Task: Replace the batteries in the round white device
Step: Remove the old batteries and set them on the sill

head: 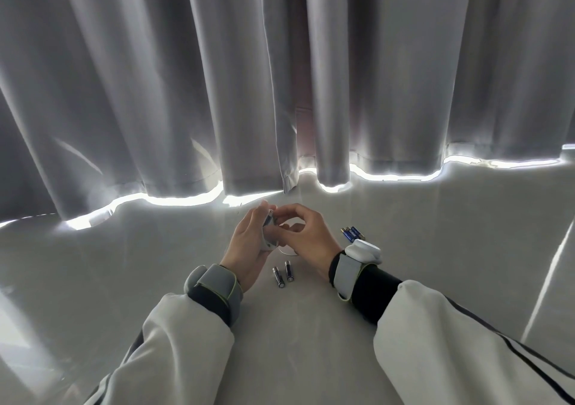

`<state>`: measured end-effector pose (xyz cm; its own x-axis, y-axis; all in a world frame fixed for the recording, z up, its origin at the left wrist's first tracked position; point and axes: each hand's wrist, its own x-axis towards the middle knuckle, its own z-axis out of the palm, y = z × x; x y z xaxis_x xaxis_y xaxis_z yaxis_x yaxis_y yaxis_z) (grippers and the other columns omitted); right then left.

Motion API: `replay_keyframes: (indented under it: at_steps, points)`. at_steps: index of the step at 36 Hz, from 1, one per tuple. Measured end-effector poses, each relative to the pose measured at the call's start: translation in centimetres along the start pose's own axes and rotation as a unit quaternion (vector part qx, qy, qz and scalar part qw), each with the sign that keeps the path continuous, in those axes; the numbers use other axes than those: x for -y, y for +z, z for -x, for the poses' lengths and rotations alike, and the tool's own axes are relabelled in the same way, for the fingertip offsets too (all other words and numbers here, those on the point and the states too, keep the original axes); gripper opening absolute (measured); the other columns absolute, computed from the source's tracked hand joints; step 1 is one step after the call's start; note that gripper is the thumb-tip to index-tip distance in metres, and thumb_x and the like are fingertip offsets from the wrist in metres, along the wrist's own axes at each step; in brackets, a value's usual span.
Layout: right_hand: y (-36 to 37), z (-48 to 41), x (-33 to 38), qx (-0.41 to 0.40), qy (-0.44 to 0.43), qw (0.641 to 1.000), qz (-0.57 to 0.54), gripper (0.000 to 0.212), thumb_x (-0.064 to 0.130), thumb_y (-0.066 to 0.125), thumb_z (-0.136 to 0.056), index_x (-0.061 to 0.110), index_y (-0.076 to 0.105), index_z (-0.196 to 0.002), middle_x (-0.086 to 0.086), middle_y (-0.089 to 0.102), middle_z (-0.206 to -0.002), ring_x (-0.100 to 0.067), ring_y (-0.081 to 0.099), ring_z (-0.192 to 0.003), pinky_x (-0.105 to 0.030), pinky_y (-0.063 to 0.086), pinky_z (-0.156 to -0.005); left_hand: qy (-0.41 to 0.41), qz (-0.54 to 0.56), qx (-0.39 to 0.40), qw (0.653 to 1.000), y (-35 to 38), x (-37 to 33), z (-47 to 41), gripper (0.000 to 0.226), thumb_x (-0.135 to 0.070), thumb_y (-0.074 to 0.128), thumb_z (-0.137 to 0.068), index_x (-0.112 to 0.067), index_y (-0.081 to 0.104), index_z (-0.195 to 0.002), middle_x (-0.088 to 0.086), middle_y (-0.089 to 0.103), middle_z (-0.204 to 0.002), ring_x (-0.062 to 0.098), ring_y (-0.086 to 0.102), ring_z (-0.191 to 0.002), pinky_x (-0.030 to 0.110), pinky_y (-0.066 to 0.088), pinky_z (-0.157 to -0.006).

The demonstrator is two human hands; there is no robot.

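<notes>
Your left hand cups the device above the floor; your right hand pinches a battery into it, mostly hidden. Two batteries lie below, more beside your right wrist, curtain behind.

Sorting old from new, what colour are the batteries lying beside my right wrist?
Blue with gold ends, the batteries; seen in the head view.

Surface: smooth, glossy, reflective. Curtain: grey matt cloth. Batteries: glossy wrapping. Round white device: smooth plastic.
</notes>
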<state>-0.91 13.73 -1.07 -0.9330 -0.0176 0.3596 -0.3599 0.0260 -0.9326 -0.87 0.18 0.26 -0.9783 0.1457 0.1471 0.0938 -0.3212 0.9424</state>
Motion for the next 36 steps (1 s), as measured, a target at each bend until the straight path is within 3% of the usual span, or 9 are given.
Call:
replay_keyframes:
  at_steps: [6, 13, 16, 18, 21, 25, 29, 32, 36]
  points:
    - [-0.05, -0.05, -0.09, -0.009, -0.007, 1.0, 0.009, 0.037, 0.037, 0.091, -0.076, 0.025, 0.07, -0.105, 0.005, 0.075, -0.105, -0.017, 0.066, -0.071, -0.019, 0.048, -0.058, 0.002, -0.012, -0.007, 1.0, 0.18, -0.13, 0.09, 0.037, -0.038, 0.053, -0.109, -0.005, 0.06, -0.123, 0.025, 0.062, -0.116, 0.044, 0.063, -0.11, 0.054, 0.048, -0.101]
    - [0.12, -0.21, -0.43, -0.01, -0.02, 1.0, 0.017, 0.033, 0.038, 0.09, -0.076, 0.027, 0.065, -0.094, 0.001, 0.076, -0.096, -0.017, 0.067, -0.066, -0.016, 0.046, -0.05, 0.001, -0.018, -0.009, 1.0, 0.33, -0.32, 0.33, 0.04, -0.042, 0.054, -0.108, -0.006, 0.059, -0.123, 0.028, 0.06, -0.124, 0.044, 0.062, -0.112, 0.061, 0.047, -0.108]
    - [0.18, -0.25, -0.32, -0.015, -0.013, 1.0, 0.017, 0.037, 0.035, 0.091, -0.077, 0.029, 0.064, -0.102, 0.005, 0.076, -0.101, -0.018, 0.069, -0.068, -0.016, 0.046, -0.052, 0.0, -0.018, -0.005, 1.0, 0.31, -0.42, 0.34, 0.04, -0.041, 0.052, -0.109, -0.005, 0.059, -0.125, 0.041, 0.056, -0.132, 0.044, 0.06, -0.112, 0.055, 0.045, -0.1]
    - [-0.02, -0.24, -0.24, -0.013, -0.01, 1.0, 0.021, 0.036, 0.035, 0.09, -0.079, 0.028, 0.067, -0.105, 0.006, 0.076, -0.103, -0.015, 0.069, -0.068, -0.014, 0.045, -0.053, -0.007, -0.018, -0.012, 1.0, 0.24, -0.4, 0.3, 0.047, -0.041, 0.051, -0.11, 0.0, 0.057, -0.131, 0.04, 0.055, -0.14, 0.049, 0.063, -0.118, 0.054, 0.046, -0.108]
    - [-0.22, -0.1, -0.1, -0.008, -0.009, 1.0, 0.021, 0.033, 0.036, 0.089, -0.079, 0.027, 0.072, -0.106, 0.007, 0.076, -0.105, -0.012, 0.069, -0.071, -0.013, 0.046, -0.055, -0.016, -0.018, -0.017, 1.0, 0.21, -0.34, 0.3, 0.055, -0.042, 0.05, -0.11, 0.004, 0.053, -0.14, 0.033, 0.06, -0.142, 0.053, 0.059, -0.131, 0.064, 0.042, -0.117]
    - [-0.16, -0.02, 0.09, -0.008, 0.001, 1.0, 0.013, 0.035, 0.032, 0.089, -0.081, 0.024, 0.073, -0.111, 0.004, 0.077, -0.107, -0.016, 0.068, -0.075, -0.016, 0.046, -0.059, -0.01, -0.034, -0.021, 0.999, 0.28, -0.34, 0.28, 0.052, -0.039, 0.048, -0.111, 0.005, 0.052, -0.139, 0.034, 0.061, -0.14, 0.058, 0.057, -0.13, 0.068, 0.041, -0.116]
    - [-0.21, 0.01, 0.1, -0.006, 0.008, 1.0, 0.008, 0.035, 0.029, 0.09, -0.081, 0.02, 0.072, -0.11, 0.002, 0.077, -0.109, -0.015, 0.067, -0.076, -0.01, 0.045, -0.056, -0.009, -0.05, -0.018, 0.999, 0.39, -0.28, 0.47, 0.049, -0.039, 0.049, -0.111, 0.004, 0.054, -0.134, 0.034, 0.063, -0.135, 0.057, 0.06, -0.126, 0.063, 0.046, -0.112]
    - [-0.32, -0.05, 0.03, -0.018, 0.013, 1.0, 0.0, 0.034, 0.028, 0.091, -0.079, 0.018, 0.069, -0.103, 0.001, 0.077, -0.107, -0.017, 0.066, -0.074, -0.013, 0.044, -0.054, -0.004, -0.055, -0.015, 0.998, 0.6, -0.36, 0.56, 0.043, -0.039, 0.05, -0.111, -0.001, 0.057, -0.129, 0.032, 0.064, -0.123, 0.048, 0.065, -0.109, 0.057, 0.052, -0.101]
    - [-0.34, -0.13, -0.07, -0.031, 0.003, 1.0, 0.0, 0.035, 0.025, 0.093, -0.078, 0.018, 0.063, -0.095, -0.001, 0.076, -0.103, -0.02, 0.064, -0.07, -0.014, 0.044, -0.052, -0.002, -0.056, -0.026, 0.998, 0.63, -0.47, 0.64, 0.044, -0.041, 0.05, -0.11, -0.003, 0.057, -0.131, 0.026, 0.064, -0.112, 0.042, 0.063, -0.103, 0.055, 0.052, -0.105]
